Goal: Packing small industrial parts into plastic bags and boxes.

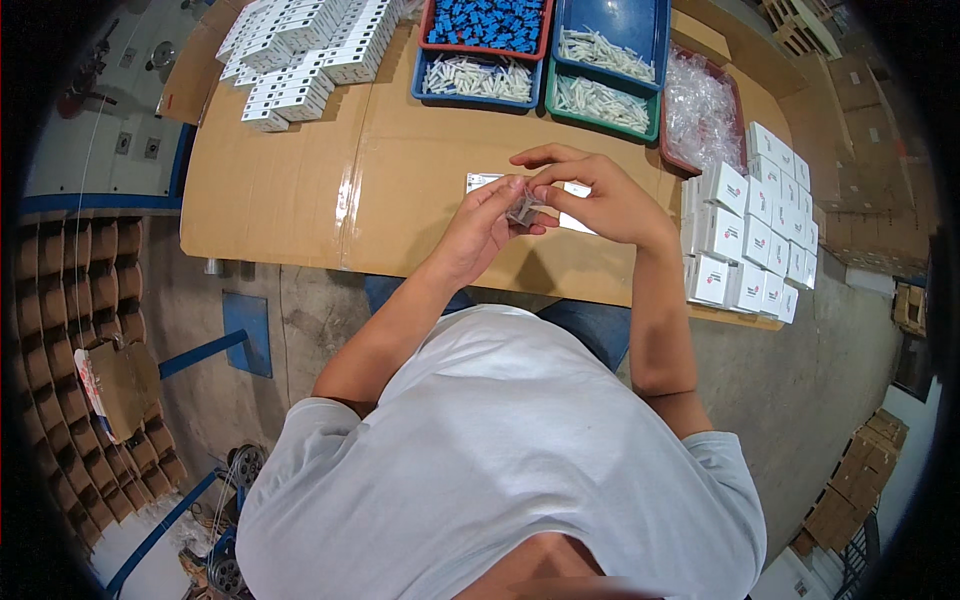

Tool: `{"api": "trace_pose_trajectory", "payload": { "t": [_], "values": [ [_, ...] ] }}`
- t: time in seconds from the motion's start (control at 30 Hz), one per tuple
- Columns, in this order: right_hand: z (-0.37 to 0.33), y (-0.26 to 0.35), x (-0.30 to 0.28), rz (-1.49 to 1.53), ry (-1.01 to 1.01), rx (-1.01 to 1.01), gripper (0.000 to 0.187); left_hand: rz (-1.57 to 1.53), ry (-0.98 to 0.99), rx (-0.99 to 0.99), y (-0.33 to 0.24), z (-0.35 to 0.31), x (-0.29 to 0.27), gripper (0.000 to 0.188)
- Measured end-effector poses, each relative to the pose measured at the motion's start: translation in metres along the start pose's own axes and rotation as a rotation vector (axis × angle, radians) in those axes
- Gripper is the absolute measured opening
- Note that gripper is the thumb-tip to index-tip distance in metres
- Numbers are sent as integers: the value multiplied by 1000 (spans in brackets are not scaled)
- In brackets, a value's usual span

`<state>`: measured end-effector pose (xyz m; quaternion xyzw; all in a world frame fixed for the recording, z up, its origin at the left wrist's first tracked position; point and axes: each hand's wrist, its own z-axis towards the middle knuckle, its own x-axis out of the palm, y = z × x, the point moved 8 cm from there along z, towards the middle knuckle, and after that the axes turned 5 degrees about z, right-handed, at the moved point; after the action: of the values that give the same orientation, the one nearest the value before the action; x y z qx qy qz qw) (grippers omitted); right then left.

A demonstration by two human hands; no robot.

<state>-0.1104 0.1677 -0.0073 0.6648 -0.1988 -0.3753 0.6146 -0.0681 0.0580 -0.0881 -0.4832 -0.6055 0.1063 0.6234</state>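
Observation:
Between my two hands is a small clear plastic bag (522, 210), held above the near part of the cardboard-covered table (280, 200). My left hand (482, 228) pinches it from the left with thumb and fingers. From the right, my right hand (600, 200) has its thumb and index finger at the bag's upper edge, its other fingers stretched loosely. What the bag contains is too small to make out. Partly hidden behind my hands, a white flat box (577, 208) lies on the table.
Stacked white boxes stand at the far left (300, 60) and the right (745, 230). Along the back sit a red tray of blue pieces (485, 25), blue and green trays of white sticks (600, 105), and a red tray of clear bags (700, 110). The table's front edge runs before me.

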Motion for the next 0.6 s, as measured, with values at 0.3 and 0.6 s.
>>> {"api": "trace_pose_trajectory", "payload": {
  "t": [0.3,0.6],
  "values": [
    [-2,11,2,-473,-91,131,29,18,-47,1,7,1,-1,37],
    [0,-14,18,-135,7,214,43,20,-23,-45,17,0,-6,34]
  ]
}}
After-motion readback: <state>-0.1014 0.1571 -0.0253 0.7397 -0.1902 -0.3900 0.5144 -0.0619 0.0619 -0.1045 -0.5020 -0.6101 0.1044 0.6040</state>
